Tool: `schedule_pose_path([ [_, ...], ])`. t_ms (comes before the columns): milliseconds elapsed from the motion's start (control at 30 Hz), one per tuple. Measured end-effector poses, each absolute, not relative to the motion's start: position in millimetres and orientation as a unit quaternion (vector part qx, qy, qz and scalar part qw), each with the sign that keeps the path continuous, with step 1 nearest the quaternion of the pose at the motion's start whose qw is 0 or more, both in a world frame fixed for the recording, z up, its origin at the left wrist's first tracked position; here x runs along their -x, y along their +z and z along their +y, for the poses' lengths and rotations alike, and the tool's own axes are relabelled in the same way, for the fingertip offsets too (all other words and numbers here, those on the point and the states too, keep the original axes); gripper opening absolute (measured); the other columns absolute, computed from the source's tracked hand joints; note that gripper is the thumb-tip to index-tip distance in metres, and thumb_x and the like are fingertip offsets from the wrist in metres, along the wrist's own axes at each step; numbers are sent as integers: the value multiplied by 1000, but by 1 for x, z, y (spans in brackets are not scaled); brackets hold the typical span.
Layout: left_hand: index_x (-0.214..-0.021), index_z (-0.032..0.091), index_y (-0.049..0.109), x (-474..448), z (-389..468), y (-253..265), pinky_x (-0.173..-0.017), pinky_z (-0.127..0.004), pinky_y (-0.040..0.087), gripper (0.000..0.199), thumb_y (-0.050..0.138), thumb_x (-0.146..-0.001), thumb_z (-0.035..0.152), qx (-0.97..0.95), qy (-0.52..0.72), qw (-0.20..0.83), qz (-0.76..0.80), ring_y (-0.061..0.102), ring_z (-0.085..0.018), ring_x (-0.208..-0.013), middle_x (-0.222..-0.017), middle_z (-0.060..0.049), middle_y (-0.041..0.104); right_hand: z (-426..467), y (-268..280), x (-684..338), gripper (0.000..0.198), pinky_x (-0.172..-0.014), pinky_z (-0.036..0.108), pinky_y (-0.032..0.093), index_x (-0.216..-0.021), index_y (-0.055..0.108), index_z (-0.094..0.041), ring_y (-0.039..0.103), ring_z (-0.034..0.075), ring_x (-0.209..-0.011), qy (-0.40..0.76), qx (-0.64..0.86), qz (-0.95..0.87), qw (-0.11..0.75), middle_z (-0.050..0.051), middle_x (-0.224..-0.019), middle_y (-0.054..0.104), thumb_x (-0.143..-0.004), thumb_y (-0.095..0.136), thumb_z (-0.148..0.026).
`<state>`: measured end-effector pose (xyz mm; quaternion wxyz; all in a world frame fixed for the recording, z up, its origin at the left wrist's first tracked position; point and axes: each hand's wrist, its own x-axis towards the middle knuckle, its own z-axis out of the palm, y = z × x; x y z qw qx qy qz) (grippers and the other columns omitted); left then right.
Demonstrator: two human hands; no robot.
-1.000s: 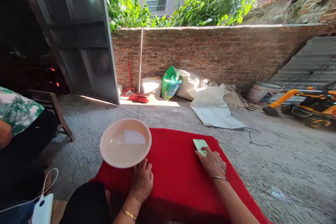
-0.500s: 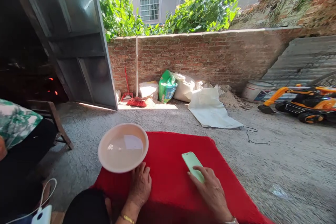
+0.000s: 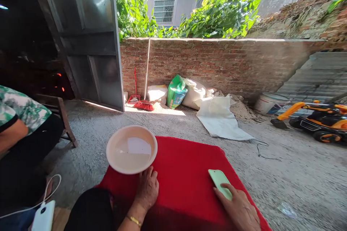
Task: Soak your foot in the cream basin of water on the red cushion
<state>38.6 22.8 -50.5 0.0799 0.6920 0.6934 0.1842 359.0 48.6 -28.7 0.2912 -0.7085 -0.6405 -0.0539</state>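
Note:
My right hand [image 3: 240,206] grips a pale green phone [image 3: 219,179] by its near end, thumb along its left side and a finger across its back. The phone lies at the right part of a red cloth [image 3: 179,173]. My left hand [image 3: 148,187], with a gold bracelet on the wrist, rests on the cloth with fingers stretched forward to the near rim of a pale pink basin [image 3: 114,158]. The basin's rim hides some fingertips. Clear water with a bright reflection shows inside the basin, which stands at the cloth's far left corner.
At left sits a person in a leafy-print sleeve [image 3: 24,112], near a wooden chair [image 3: 63,122] and a white phone [image 3: 45,216] on a cable. Beyond are a broom [image 3: 144,105], sacks [image 3: 193,94], a brick wall [image 3: 189,57], a bucket [image 3: 268,104] and a toy excavator [image 3: 322,119].
My right hand has moved right and nearer, and the phone has shifted with it across the cloth. My left hand stays by the basin. The camera view has turned slightly left.

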Motion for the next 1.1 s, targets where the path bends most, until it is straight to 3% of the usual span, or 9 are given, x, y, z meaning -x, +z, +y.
schedule_pose_path([
  [167, -112, 23, 65, -38, 24, -51, -115, -44, 34, 38, 37, -88, 13, -694, 189, 80, 690, 49, -22, -130, -132, -7, 61, 49, -26, -391, 39, -43, 41, 41, -67, 69, -32, 61, 30, -48, -99, 717, -590, 358, 8, -59, 62, -76, 51, -65],
  [367, -109, 23, 66, -37, 24, -52, -114, -44, 35, 36, 38, -89, 12, -692, 193, 66, 692, 51, -21, -128, -130, -6, 62, 37, -37, -305, 37, -57, 35, 51, -87, 70, -30, 66, 23, -63, -20, 616, -703, 356, 5, -77, 67, -84, 51, -62],
  [567, -106, 24, 67, -36, 24, -55, -115, -43, 35, 34, 41, -88, 13, -692, 199, 59, 691, 50, -21, -130, -132, -6, 62, 19, -58, -229, 35, -66, 31, 50, -92, 69, -30, 62, 19, -72, -28, 495, -808, 319, 4, -85, 65, -90, 49, -58],
  [733, -109, 23, 65, -37, 24, -50, -115, -43, 35, 34, 40, -88, 14, -689, 191, 80, 694, 49, -21, -130, -133, -6, 60, 31, -55, -262, 40, -66, 32, 51, -94, 68, -29, 64, 20, -71, -6, 546, -787, 288, 4, -84, 65, -89, 46, -61],
  [933, -110, 23, 64, -38, 26, -48, -116, -41, 33, 33, 39, -89, 17, -689, 183, 90, 695, 48, -21, -131, -133, -5, 59, 46, -34, -338, 52, -61, 40, 52, -94, 71, -27, 64, 26, -66, 1, 707, -672, 221, 9, -81, 64, -82, 36, -64],
  [1100, -111, 22, 63, -39, 28, -46, -116, -43, 32, 35, 37, -89, 16, -692, 187, 99, 690, 47, -21, -130, -133, -6, 58, 49, -31, -337, 57, -59, 44, 52, -85, 72, -27, 63, 30, -66, 64, 719, -632, 282, 10, -76, 63, -74, 40, -73],
])
